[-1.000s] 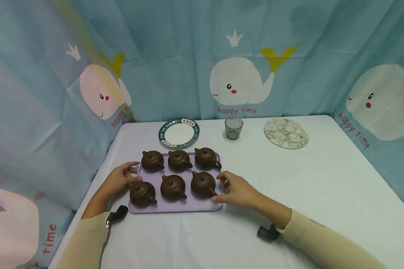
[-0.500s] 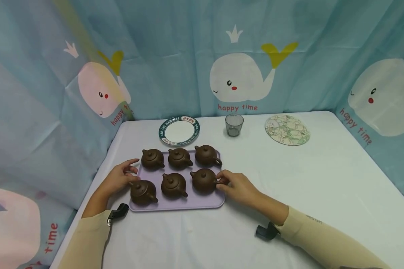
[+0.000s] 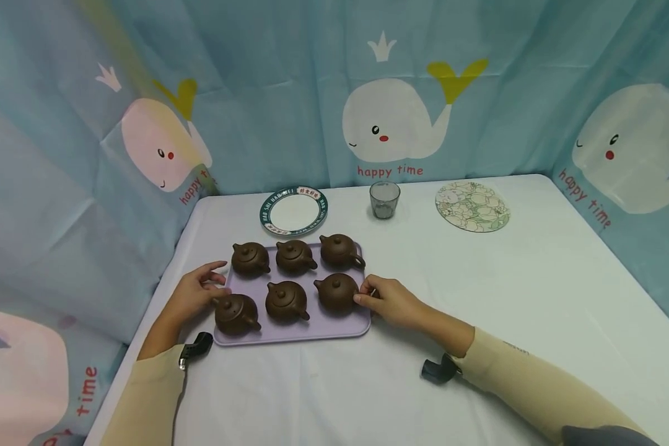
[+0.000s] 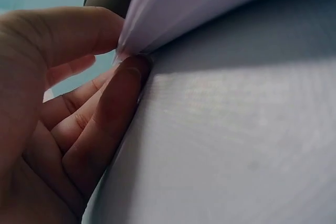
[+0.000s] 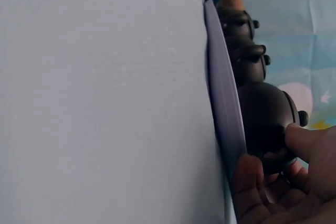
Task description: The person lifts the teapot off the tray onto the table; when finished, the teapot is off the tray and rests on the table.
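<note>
A lilac tray (image 3: 312,331) lies on the white table with several brown teapots in two rows. My left hand (image 3: 192,296) grips the tray's left edge beside the front-left teapot (image 3: 236,314). In the left wrist view, the thumb (image 4: 86,30) lies on the rim and the other fingers reach under it. At the tray's right side, my right hand (image 3: 393,300) pinches the front-right teapot (image 3: 336,293) by its handle, which the hand hides in the head view. A fingertip (image 5: 248,165) of that hand lies at the tray rim in the right wrist view.
Behind the tray lies a green-rimmed white plate (image 3: 293,211). A grey clear glass (image 3: 384,200) stands to its right, and a round patterned mat (image 3: 472,207) lies farther right. A blue whale-print curtain (image 3: 279,93) hangs along the back and sides.
My right hand has shifted from the tray's right edge to the front-right teapot's handle, and that teapot has turned slightly. My left hand stays at the left edge. The head view has tilted down.
</note>
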Demonstrator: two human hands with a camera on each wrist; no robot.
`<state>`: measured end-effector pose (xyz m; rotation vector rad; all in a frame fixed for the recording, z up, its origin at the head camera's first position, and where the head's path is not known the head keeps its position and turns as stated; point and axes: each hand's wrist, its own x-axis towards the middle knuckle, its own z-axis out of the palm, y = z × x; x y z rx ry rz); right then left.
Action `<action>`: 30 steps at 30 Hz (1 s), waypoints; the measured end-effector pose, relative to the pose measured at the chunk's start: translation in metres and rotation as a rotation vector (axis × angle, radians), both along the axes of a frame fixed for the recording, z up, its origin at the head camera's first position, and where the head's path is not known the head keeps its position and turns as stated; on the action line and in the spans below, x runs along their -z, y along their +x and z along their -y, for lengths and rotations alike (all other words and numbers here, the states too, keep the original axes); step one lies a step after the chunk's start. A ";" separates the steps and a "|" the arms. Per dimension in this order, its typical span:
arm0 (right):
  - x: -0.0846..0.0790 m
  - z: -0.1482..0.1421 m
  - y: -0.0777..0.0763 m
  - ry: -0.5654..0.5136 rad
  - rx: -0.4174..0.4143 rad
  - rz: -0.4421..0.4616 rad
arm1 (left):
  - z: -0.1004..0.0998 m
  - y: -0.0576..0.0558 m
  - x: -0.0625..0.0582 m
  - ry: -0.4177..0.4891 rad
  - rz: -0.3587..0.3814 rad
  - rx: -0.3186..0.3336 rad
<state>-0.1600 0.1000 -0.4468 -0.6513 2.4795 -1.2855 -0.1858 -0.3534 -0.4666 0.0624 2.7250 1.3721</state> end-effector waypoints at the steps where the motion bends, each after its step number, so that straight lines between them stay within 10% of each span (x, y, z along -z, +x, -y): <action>1: 0.001 0.000 -0.001 -0.005 -0.002 0.002 | 0.000 0.000 0.000 0.003 0.004 -0.010; 30: -0.010 -0.096 -0.021 -0.040 0.093 0.030 | 0.000 -0.002 0.000 -0.010 0.078 -0.025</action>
